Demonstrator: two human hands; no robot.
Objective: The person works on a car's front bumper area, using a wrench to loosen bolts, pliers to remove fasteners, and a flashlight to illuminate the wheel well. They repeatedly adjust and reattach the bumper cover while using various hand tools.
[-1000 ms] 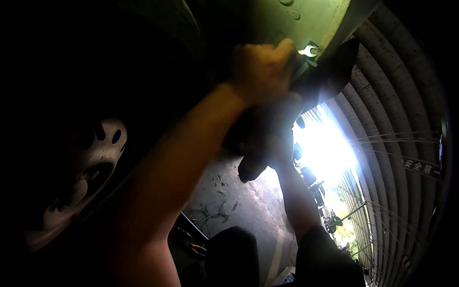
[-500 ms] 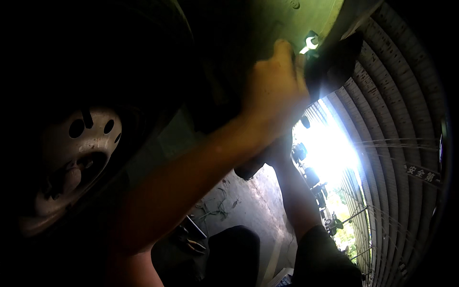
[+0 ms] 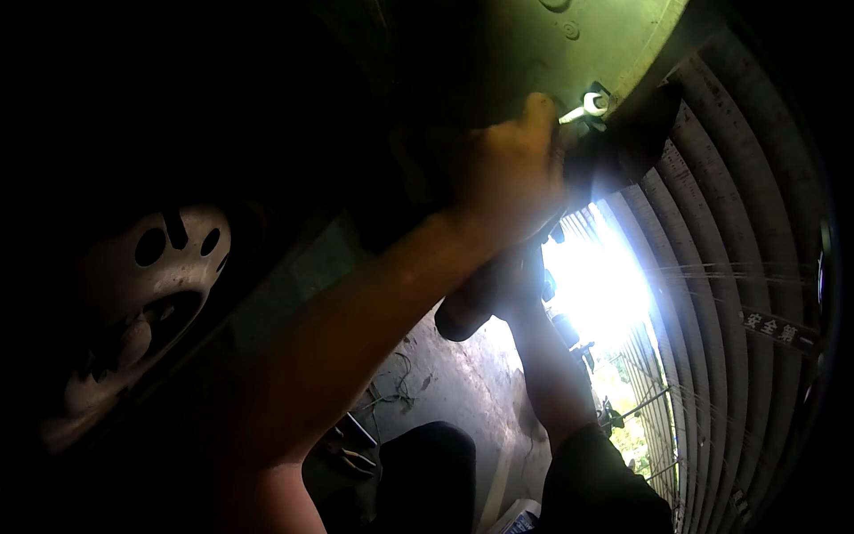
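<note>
Raised under a pale green lit surface (image 3: 605, 44), my left hand (image 3: 511, 182) is closed and blurred. What it holds is hidden behind its fingers. Beside its upper knuckle is a bright open-end wrench (image 3: 594, 105), its shaft running down toward the hand; I cannot tell whether the hand grips it. Just below, my right hand (image 3: 520, 285), mostly in shadow, is closed around a dark tool with a thick rounded lower end (image 3: 461, 319). Its exact kind is too dark to make out. The left forearm crosses in front of part of this area.
A pale wheel hub with round holes (image 3: 191, 240) is at the left, in deep shadow. Pliers (image 3: 358, 460) and a green cord (image 3: 396, 387) lie on the concrete floor (image 3: 463, 378). Corrugated metal sheeting (image 3: 738, 205) curves along the right, beside a glaring opening.
The view has shifted slightly, so the wrench and green surface sit lower and to the right. More of the wrench shaft shows beside my left hand, which is now more blurred.
</note>
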